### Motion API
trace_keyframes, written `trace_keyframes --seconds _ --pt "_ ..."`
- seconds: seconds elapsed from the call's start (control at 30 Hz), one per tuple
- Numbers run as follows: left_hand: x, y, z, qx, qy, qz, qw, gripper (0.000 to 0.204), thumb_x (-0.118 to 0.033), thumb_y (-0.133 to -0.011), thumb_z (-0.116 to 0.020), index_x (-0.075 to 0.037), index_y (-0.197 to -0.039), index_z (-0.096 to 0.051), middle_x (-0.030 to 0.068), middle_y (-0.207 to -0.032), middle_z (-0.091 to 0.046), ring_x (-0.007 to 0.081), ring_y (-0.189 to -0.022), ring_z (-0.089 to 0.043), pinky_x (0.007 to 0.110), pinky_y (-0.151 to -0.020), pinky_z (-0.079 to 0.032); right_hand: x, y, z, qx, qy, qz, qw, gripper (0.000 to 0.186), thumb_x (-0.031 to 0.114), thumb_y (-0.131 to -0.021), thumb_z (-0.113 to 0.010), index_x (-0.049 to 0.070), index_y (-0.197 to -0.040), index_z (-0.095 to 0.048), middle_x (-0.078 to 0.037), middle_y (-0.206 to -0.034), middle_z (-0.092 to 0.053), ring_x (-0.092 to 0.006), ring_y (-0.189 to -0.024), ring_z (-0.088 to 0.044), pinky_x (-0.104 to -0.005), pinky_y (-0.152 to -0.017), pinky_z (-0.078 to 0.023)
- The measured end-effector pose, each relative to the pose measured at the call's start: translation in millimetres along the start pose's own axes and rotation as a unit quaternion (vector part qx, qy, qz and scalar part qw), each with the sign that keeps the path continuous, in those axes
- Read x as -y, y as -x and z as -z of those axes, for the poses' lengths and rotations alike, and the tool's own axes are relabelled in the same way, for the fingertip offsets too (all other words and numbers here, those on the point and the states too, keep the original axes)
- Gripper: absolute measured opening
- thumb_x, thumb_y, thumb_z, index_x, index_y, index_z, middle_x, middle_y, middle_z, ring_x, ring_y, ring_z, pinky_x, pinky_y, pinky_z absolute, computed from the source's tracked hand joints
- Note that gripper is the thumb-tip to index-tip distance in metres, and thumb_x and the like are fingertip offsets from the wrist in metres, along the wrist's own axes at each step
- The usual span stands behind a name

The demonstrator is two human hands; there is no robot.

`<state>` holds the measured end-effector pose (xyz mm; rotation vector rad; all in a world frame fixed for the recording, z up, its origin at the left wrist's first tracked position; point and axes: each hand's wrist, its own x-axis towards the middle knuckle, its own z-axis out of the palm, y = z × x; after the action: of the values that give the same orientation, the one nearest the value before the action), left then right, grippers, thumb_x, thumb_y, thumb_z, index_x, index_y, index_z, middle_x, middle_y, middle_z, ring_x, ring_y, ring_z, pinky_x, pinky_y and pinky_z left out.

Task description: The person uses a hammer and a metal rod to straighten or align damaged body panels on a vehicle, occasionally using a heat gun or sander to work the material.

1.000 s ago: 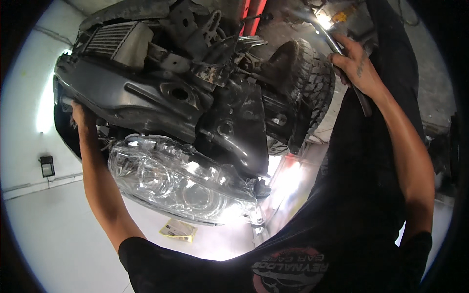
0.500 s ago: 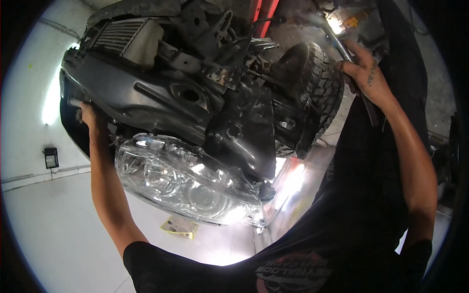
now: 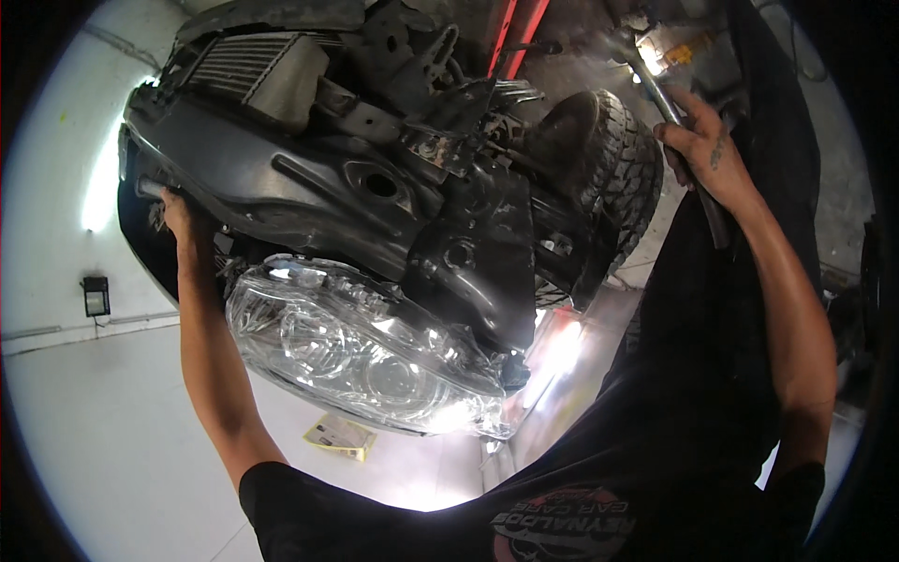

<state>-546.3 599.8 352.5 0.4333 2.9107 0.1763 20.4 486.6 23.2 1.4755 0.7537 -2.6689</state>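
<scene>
My right hand [image 3: 704,145] is closed around the handle of a hammer [image 3: 653,86], raised at the upper right. The hammer's shiny shaft points up and away, and its dark grip hangs below my fist. At the far left, my left hand [image 3: 178,217] reaches into the dark gap at the car's front, its fingers around the end of a short grey metal rod [image 3: 150,188]. The rod's other end lies in shadow. Between my hands is a car's exposed front corner, with a black plastic panel [image 3: 318,178] and a clear headlight [image 3: 365,351] below it.
A knobby tyre [image 3: 623,159] stands right of the panel, near my right hand. The finned radiator [image 3: 248,70] shows at the upper left. Red posts [image 3: 513,37] rise at the top. A small yellow-edged packet [image 3: 339,436] lies on the pale floor below the headlight.
The car has shifted slightly right and down in view. The hammer's head sits a little further right and lower. Both hands keep their hold.
</scene>
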Motion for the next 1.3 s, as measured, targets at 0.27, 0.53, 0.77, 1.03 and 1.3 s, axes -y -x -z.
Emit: trace_keyframes --seconds 0.27,0.53,0.77,1.03,1.3 --pt "-9.6 9.3 -5.6 0.020 0.012 0.007 1.000 0.063 -0.046 -0.109 -0.029 0.003 -0.142 -0.049 0.0194 -0.137 -0.060 0.0366 -0.121 -0.061 0.047 -0.106 -0.050 12.8 -3.1 -10.1 -0.014 -0.011 -0.002 1.000 0.029 0.015 -0.089 -0.058 -0.003 -0.112 -0.058 -0.004 -0.063 -0.053 -0.0127 -0.043 -0.048 -0.0306 -0.041 -0.038" --pt "2.2 -6.2 7.1 0.017 0.019 0.010 1.000 0.062 -0.046 -0.109 -0.029 0.003 -0.141 -0.050 0.0187 -0.133 -0.061 0.0346 -0.118 -0.062 0.046 -0.103 -0.051 11.0 -10.4 -7.8 0.026 -0.012 -0.004 1.000 0.034 0.018 -0.091 -0.058 -0.002 -0.118 -0.060 -0.004 -0.065 -0.056 -0.0119 -0.044 -0.051 -0.0296 -0.042 -0.039" --pt "10.7 -30.2 4.3 0.054 0.099 0.009 0.994 0.064 -0.045 -0.108 -0.042 0.012 -0.136 -0.051 0.0208 -0.127 -0.063 0.0339 -0.109 -0.065 0.045 -0.096 -0.053 -11.1 -23.0 3.6 -0.002 0.033 0.014 0.999 0.051 0.019 -0.091 -0.062 0.004 -0.140 -0.056 0.003 -0.066 -0.049 -0.0085 -0.052 -0.046 -0.0277 -0.048 -0.038" --pt "16.3 -37.0 17.4 0.019 0.076 -0.033 0.996 0.070 -0.047 -0.104 -0.053 0.021 -0.123 -0.057 0.0210 -0.107 -0.070 0.0319 -0.092 -0.070 0.042 -0.082 -0.056 -1.5 -9.8 -9.7 -0.027 0.115 0.014 0.993 0.043 0.020 -0.091 -0.061 -0.004 -0.126 -0.060 -0.005 -0.082 -0.061 -0.0129 -0.071 -0.055 -0.0311 -0.066 -0.046" --pt "-4.8 -12.4 3.6 -0.011 0.059 -0.020 0.998 0.064 -0.044 -0.105 -0.053 0.017 -0.122 -0.058 0.0202 -0.108 -0.069 0.0303 -0.092 -0.070 0.043 -0.081 -0.056 -7.0 -15.0 -12.4 -0.024 0.117 0.014 0.993 0.054 0.019 -0.089 -0.061 -0.003 -0.137 -0.052 -0.007 -0.082 -0.058 -0.0174 -0.073 -0.055 -0.0345 -0.067 -0.045"
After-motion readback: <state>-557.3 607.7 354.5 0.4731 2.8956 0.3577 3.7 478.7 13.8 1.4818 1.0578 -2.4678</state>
